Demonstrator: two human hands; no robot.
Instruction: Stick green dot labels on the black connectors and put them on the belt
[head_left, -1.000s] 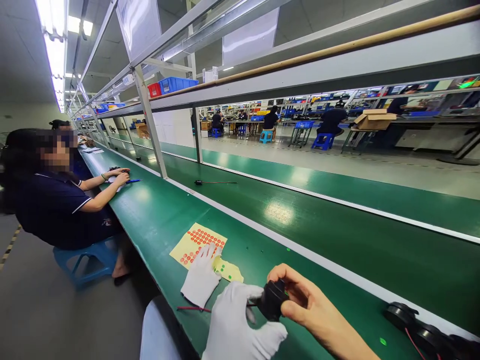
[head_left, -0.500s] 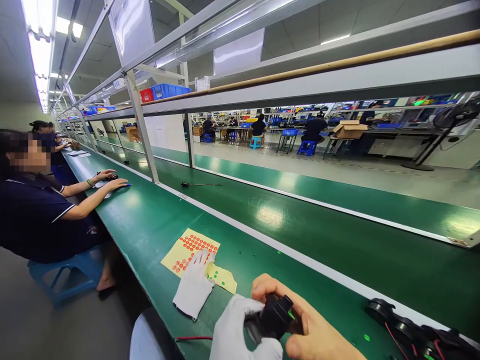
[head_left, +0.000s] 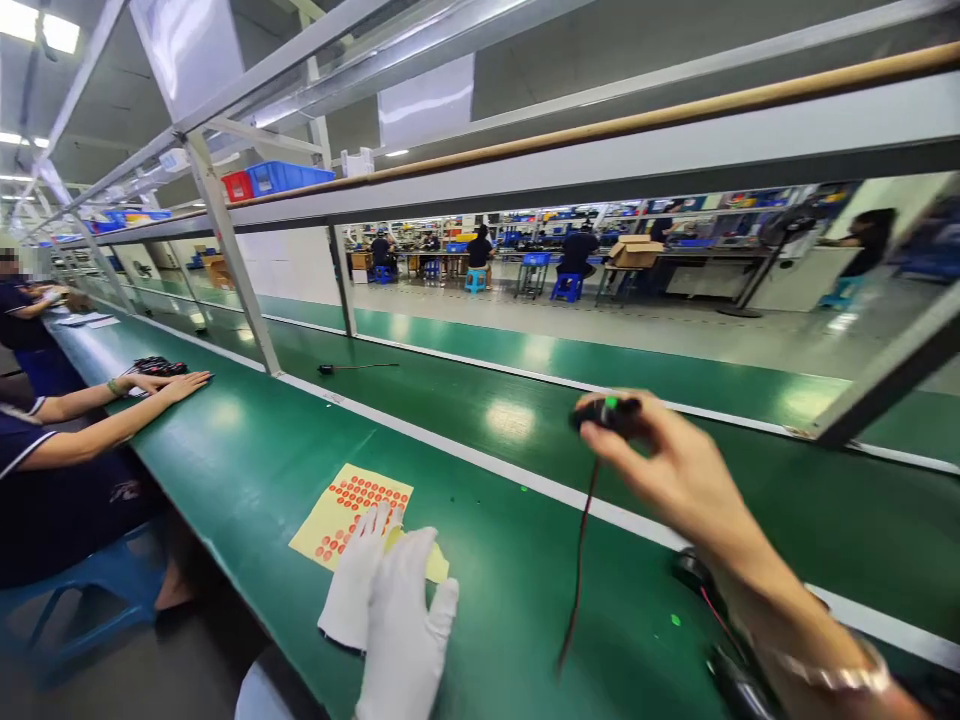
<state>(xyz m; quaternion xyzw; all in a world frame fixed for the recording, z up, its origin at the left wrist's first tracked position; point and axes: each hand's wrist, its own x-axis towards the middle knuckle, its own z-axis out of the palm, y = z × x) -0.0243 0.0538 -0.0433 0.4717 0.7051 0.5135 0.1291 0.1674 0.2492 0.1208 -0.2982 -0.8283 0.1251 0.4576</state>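
My right hand, bare, is raised over the bench and closed on a small black cylindrical part. That part bears a green dot sticker, and a thin dark red wire dangles from it. My left hand wears a white glove; its fingers are apart and hold nothing. It hovers beside an unworn white glove. The glove lies partly on a yellow sheet of round red stickers. A smaller yellow piece shows behind my left fingers.
More black wired parts lie at the lower right, partly behind my forearm. A loose green sticker is on the green bench. To the left, a co-worker's hands rest near dark parts. A metal post rises behind the bench.
My hands have separated. The right has carried the black part up and away, its wire now hanging; the left has let go and moved left toward the loose glove. The view has turned right.
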